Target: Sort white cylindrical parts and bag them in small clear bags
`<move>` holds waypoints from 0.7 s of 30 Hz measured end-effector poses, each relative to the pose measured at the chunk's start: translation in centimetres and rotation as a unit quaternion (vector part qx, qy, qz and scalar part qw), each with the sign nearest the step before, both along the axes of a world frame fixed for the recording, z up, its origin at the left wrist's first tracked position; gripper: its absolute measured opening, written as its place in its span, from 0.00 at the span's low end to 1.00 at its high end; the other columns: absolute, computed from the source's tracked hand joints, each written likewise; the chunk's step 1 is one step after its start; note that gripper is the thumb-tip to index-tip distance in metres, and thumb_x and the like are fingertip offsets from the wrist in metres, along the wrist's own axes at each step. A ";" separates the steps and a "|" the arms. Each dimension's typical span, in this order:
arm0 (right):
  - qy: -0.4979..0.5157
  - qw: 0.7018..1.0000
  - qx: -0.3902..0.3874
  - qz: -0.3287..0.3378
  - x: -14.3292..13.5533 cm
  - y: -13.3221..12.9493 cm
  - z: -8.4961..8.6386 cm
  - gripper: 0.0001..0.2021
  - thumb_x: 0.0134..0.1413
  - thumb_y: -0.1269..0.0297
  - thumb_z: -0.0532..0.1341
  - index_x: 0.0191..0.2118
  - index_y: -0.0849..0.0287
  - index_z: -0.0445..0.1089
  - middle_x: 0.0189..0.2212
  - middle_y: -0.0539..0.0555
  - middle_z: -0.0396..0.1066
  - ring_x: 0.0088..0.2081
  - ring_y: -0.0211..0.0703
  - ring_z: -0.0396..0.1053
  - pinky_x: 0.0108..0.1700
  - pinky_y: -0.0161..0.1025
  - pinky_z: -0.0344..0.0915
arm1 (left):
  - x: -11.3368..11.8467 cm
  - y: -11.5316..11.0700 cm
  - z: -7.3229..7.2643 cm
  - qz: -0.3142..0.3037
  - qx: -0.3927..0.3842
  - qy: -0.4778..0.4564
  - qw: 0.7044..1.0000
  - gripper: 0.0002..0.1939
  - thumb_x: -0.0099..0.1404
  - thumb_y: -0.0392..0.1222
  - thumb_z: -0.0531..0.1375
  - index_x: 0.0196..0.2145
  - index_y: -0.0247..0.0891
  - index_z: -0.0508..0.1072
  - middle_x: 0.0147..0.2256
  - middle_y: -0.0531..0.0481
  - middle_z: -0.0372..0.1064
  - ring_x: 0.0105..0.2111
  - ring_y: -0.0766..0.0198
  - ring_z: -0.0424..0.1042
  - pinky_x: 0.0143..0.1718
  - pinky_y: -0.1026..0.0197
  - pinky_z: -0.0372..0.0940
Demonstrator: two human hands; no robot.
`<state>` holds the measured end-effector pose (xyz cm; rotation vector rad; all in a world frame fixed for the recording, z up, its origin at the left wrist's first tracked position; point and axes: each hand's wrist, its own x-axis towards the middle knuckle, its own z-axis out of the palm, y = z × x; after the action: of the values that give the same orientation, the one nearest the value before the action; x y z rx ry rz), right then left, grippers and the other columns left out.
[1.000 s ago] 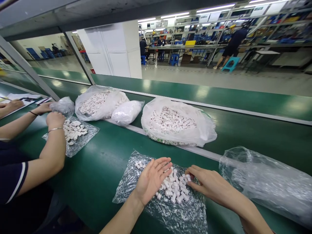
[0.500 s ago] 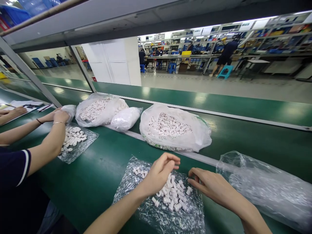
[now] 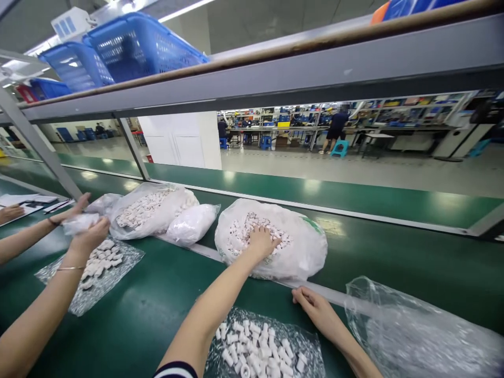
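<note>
My left hand [image 3: 263,241] lies on white plastic fittings [image 3: 240,233] inside a large clear-white bag [image 3: 303,252]. Its fingers are spread, with the tips partly sunk among the pieces. Close to the bag's near side, my right hand [image 3: 315,310] hovers low over the bench, fingers curled inward and nothing visible in them. Below and between my forearms, a crinkled clear plastic sheet [image 3: 313,338] carries a loose heap of white pipe-like fittings [image 3: 258,349]. The heap's near part is cut off by the frame.
To the right lies a big clear plastic bag [image 3: 417,325]. Left of my bag stand another bag of fittings [image 3: 144,210] and a filled white bag [image 3: 192,223]. A co-worker's hands [image 3: 88,236] hold a small bag above their own sheet [image 3: 126,257]. A shelf beam [image 3: 275,79] crosses overhead.
My left hand has moved from above the heap on the sheet forward into the bag of fittings. My right hand has drawn away from the heap, fingers curling. The view has tilted up.
</note>
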<state>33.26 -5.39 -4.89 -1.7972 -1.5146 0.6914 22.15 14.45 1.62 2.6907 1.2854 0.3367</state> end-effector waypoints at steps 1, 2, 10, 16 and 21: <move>0.005 1.000 0.000 0.001 0.0 0.0 0.1 0.25 0.63 0.42 0.47 0.26 0.57 0.64 0.20 0.48 0.61 0.25 0.40 0.60 0.28 0.35 0.56 | 0.1 -0.2 -0.2 -0.004 0.003 0.005 1.000 0.31 0.69 0.60 0.48 0.53 0.29 0.67 0.54 0.31 0.64 0.55 0.42 0.62 0.52 0.44 0.61; 0.009 1.000 0.000 0.001 0.0 0.0 0.2 0.25 0.64 0.42 0.47 0.27 0.57 0.64 0.20 0.47 0.61 0.25 0.40 0.60 0.28 0.35 0.55 | 0.1 -0.3 -0.2 -0.008 0.003 0.009 1.000 0.30 0.69 0.59 0.48 0.54 0.30 0.66 0.54 0.32 0.64 0.54 0.44 0.64 0.51 0.44 0.62; 0.020 1.000 0.006 0.012 0.1 0.1 -0.2 0.24 0.63 0.43 0.48 0.27 0.57 0.65 0.21 0.46 0.59 0.25 0.39 0.59 0.28 0.34 0.55 | 0.0 -0.5 1.1 -0.013 -0.058 0.017 0.998 0.22 0.68 0.47 0.58 0.57 0.38 0.64 0.54 0.42 0.64 0.49 0.54 0.69 0.48 0.45 0.67; 0.013 0.999 0.001 0.037 0.5 0.5 0.3 0.25 0.61 0.41 0.49 0.27 0.56 0.66 0.22 0.49 0.63 0.26 0.43 0.62 0.28 0.37 0.59 | -0.3 -0.6 2.3 0.030 -0.197 -0.106 0.974 0.19 0.67 0.45 0.59 0.54 0.37 0.67 0.54 0.42 0.65 0.50 0.54 0.68 0.50 0.45 0.67; -0.002 0.999 -0.001 0.038 1.3 1.1 -0.3 0.25 0.57 0.38 0.51 0.26 0.55 0.68 0.22 0.51 0.67 0.25 0.46 0.65 0.28 0.39 0.63 | -0.3 1.1 4.2 0.088 -0.330 -0.386 0.857 0.19 0.68 0.46 0.58 0.53 0.37 0.68 0.53 0.42 0.66 0.48 0.55 0.69 0.48 0.46 0.68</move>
<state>34.56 -4.25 -5.17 -1.7513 -1.5928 0.7258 21.81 15.54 5.81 1.5954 1.0937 0.7360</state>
